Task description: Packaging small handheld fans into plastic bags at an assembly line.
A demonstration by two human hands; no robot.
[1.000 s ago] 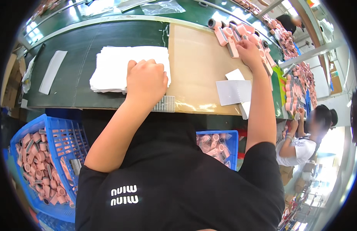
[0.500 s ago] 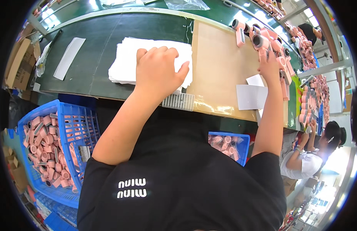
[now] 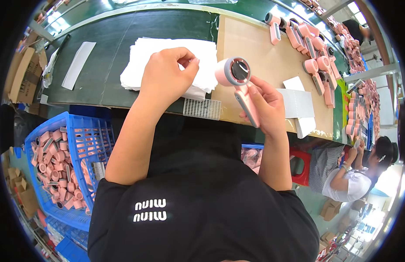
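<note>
A pink and grey handheld fan (image 3: 226, 75) is in my right hand (image 3: 269, 105), its round head up and its handle between my fingers and thumb. It is held over the tan board near the front edge of the bench. My left hand (image 3: 167, 72) is over a stack of thin white sheets or pouches (image 3: 139, 61), thumb and forefinger pressed together in a pinch. Whether a sheet is caught between those fingertips, I cannot make out. Several more pink fans (image 3: 311, 41) lie in a loose group on the right side of the board.
White folded papers (image 3: 298, 105) lie at the board's front edge. A pale grid (image 3: 202, 109) juts out below the stack. A blue crate (image 3: 69, 174) of pink fans stands at the lower left. To the right, another person (image 3: 353, 174) works beside a red stool (image 3: 301, 166).
My right hand has come back from the fan group toward the middle, bringing one handheld fan. My left hand has shifted slightly left and its fingers have closed into a pinch.
</note>
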